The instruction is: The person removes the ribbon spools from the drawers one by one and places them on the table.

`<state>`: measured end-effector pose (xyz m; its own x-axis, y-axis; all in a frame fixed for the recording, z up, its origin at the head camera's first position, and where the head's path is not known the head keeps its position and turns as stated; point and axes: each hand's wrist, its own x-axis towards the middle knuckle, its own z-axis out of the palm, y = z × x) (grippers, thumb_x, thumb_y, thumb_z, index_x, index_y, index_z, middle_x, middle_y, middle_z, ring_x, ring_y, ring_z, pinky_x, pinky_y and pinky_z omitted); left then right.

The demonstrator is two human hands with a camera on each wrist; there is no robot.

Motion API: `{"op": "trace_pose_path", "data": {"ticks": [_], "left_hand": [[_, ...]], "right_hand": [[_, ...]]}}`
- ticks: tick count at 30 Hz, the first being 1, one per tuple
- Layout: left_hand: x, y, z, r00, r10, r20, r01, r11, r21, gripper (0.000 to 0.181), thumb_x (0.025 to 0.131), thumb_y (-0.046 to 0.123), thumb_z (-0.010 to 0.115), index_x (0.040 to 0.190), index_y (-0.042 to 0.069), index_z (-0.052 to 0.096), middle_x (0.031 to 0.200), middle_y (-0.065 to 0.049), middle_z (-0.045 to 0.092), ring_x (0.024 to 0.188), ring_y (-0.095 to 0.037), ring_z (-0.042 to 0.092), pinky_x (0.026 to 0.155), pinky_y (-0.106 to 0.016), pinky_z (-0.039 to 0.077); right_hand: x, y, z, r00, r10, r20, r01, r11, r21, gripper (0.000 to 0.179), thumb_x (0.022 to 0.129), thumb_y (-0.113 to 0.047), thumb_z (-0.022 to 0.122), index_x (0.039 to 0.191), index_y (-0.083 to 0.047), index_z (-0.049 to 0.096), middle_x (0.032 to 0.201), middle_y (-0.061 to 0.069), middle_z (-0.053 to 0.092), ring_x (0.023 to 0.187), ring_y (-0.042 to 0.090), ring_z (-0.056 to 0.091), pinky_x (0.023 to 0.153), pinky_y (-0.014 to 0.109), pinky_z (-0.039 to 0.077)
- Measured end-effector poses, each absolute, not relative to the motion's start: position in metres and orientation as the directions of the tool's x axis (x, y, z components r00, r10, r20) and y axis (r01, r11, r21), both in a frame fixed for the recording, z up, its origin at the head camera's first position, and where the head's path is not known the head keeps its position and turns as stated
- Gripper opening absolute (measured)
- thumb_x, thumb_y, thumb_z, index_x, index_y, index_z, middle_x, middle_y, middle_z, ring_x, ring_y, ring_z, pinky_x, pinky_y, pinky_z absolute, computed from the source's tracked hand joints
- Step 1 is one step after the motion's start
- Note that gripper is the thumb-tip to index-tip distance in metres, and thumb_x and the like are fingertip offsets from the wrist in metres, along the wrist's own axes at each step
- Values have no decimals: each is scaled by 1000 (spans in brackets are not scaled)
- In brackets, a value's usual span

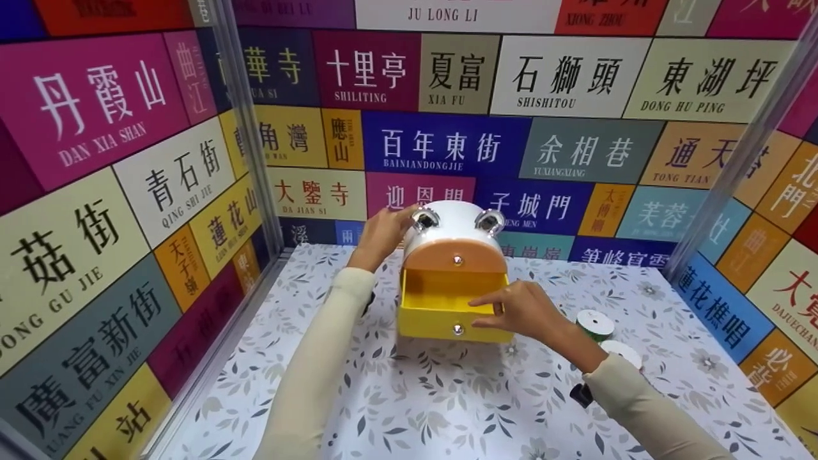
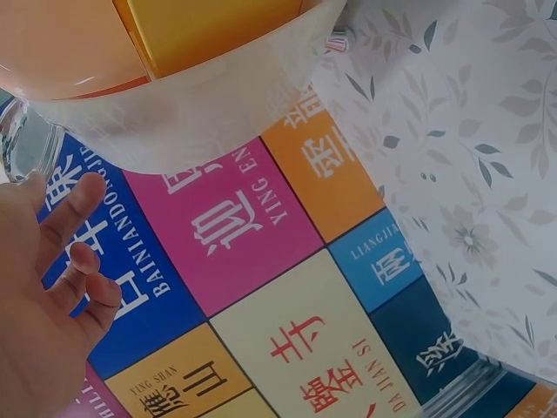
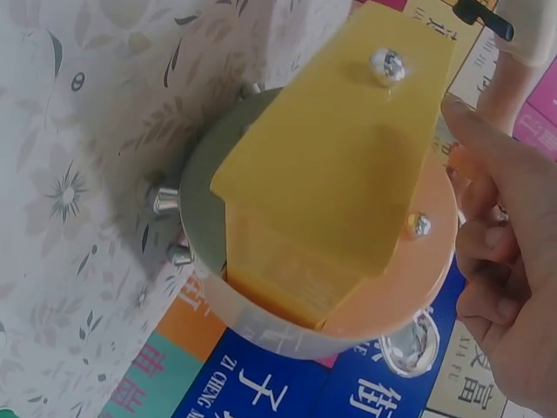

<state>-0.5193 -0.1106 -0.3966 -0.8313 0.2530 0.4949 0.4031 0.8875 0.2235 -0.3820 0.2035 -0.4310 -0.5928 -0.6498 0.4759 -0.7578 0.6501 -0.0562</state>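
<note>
Cream sleeve (image 1: 648, 409) — right hand (image 1: 527, 311) on boxy yellow drawer (image 1: 428, 324), shiny round knob (image 1: 457, 329).

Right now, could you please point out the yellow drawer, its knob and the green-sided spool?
Yellow drawer (image 1: 428, 324), head view: front panel.
Knob (image 3: 388, 66), right wrist view: rounded face.
Green-sided spool (image 1: 595, 322), head view: white top.

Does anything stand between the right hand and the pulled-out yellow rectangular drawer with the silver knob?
Nothing visible: the right hand is at the front of the yellow drawer, overlapping it in the head view. The white round spool with a green edge lies farther right, outside that path.
</note>
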Motion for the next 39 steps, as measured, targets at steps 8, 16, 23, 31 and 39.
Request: {"op": "trace_pose_path", "data": {"ticks": [8, 16, 23, 31, 39], "left_hand": [[-521, -111, -398, -829, 251, 500, 404, 887, 225, 42, 109, 36, 54, 151, 43, 54, 120, -8, 75, 97, -28, 70, 82, -39, 59], [-520, -110, -397, -837, 238, 492, 382, 899, 215, 43, 110, 37, 53, 152, 42, 52, 121, -7, 75, 102, -29, 70, 84, -39, 60], [-518, -111, -396, -822, 259, 507, 400, 896, 192, 41, 109, 35, 55, 150, 41, 55, 106, -8, 77, 94, -28, 71, 79, -40, 60], [-520, -110, -394, -811, 267, 520, 409, 895, 179, 40, 110, 35, 53, 150, 39, 56, 102, -10, 76, 92, -30, 70, 75, -40, 59], [-519, -110, -397, -827, 246, 505, 392, 897, 206, 42, 110, 34, 54, 151, 40, 54, 105, -10, 76, 86, -28, 69, 72, -38, 59]], "right_hand": [[-383, 191, -448, -488, -691, 533, -820, 572, -9, 35, 77, -42, 93, 107, -27, 85, 55, -13, 57, 47, 1, 43, 46, 19, 39], [-385, 181, -464, -436, -730, 526, -850, 525, 24, 30, 78, -32, 94, 106, -26, 85, 88, -9, 79, 64, 8, 66, 58, 24, 54], [-390, 176, -476, -325, -762, 560, -886, 452, 100, 24, 76, -27, 96, 97, -25, 85, 84, -8, 77, 67, 12, 65, 62, 27, 55], [-390, 176, -472, -331, -761, 558, -884, 457, 99, 25, 75, -24, 96, 97, -23, 85, 87, -7, 79, 67, 13, 69, 63, 26, 57], [-394, 172, -474, -365, -747, 555, -883, 467, 47, 23, 75, -21, 96, 96, -22, 85, 87, -7, 79, 69, 13, 68, 64, 27, 56]]}}
